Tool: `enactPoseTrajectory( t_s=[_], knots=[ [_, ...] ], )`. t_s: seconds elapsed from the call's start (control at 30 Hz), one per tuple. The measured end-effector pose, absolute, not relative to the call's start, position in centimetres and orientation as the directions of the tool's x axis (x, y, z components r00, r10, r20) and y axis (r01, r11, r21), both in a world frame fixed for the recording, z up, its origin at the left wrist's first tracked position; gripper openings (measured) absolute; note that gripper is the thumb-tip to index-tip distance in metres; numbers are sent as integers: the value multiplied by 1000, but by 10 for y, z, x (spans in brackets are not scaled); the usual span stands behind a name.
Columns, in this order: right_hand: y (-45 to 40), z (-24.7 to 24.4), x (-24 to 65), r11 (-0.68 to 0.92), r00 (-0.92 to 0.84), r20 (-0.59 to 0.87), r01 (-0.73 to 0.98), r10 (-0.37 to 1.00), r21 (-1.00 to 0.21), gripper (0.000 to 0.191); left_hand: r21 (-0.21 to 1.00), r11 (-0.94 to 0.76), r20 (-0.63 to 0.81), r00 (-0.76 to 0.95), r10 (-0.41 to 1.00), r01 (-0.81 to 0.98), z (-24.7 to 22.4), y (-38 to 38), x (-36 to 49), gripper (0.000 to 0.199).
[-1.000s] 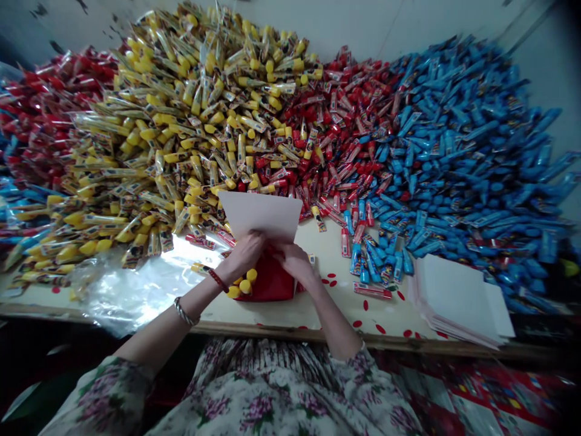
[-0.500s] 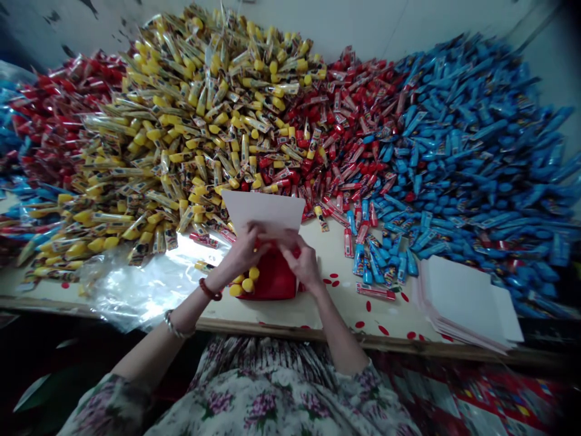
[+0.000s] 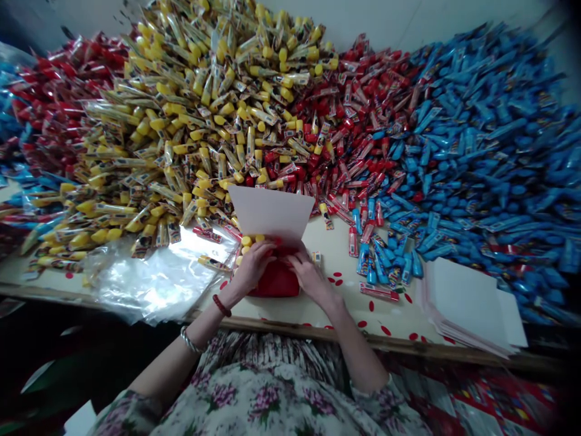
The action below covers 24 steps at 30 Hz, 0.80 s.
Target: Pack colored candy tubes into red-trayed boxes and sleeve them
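A red box (image 3: pixel 278 281) with a raised white flap (image 3: pixel 272 213) stands near the table's front edge, in front of me. My left hand (image 3: pixel 255 261) lies over its left part, fingers bent and pressed against the red surface. From the right, my right hand (image 3: pixel 308 272) rests on the box's right side with its fingertips on the red surface. The two hands are close but apart. Several yellow-capped tubes (image 3: pixel 246 241) show at the box's left side, partly behind my left hand. Whether either hand pinches part of the box is too small to tell.
Heaps of yellow tubes (image 3: pixel 190 133), red tubes (image 3: pixel 372 103) and blue tubes (image 3: pixel 490 145) cover the table's back. Clear plastic bags (image 3: pixel 149 284) lie left of the box, a stack of white cards (image 3: pixel 467 300) at the right. Red oval pieces lie on the table (image 3: pixel 340 306).
My hands have moved down from the base of the flap onto the red part. The yellow-capped tubes now show above my left hand rather than below it. The view has shifted slightly.
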State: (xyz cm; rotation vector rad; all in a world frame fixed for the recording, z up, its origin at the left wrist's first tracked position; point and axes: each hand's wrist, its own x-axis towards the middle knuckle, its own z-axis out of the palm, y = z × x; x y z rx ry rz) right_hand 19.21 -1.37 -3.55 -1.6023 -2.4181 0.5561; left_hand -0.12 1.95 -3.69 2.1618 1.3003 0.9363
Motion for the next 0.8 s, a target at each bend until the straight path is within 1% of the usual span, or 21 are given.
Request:
enactPoseTrajectory(
  t_s=[0.1,0.13,0.2,0.33,0.43,0.53,0.63,0.7,0.8],
  knots=[
    [-12,-20,189,402,-452,-88,854,888,-331,58,437,-425,295,320,900,792,-38,19,-10,19],
    [-9,-15,188,412,-460,-99,856,882,-311,56,385,-400,275,310,910,832,-36,19,-12,19],
    [-2,-7,184,418,-466,-133,864,875,-280,50,333,-365,237,298,925,869,-32,19,-14,16],
    [15,3,178,463,-510,-175,850,842,-253,45,289,-315,229,254,940,904,-25,13,-9,15],
    [22,3,177,480,-536,-161,829,829,-288,42,264,-269,210,217,953,926,-23,3,-4,15],
    [20,-4,177,457,-517,-164,838,840,-299,38,254,-272,135,244,960,928,-21,-3,-3,11],
    [14,-10,179,446,-497,-200,859,844,-250,36,283,-270,40,270,962,920,-16,-4,-6,13],
    [11,-11,179,441,-485,-234,871,843,-217,36,282,-218,-14,231,973,934,-12,-3,-5,13],
    [12,-6,174,435,-469,-254,882,846,-181,36,220,-158,-65,176,982,963,-6,-3,2,16]
  ],
)
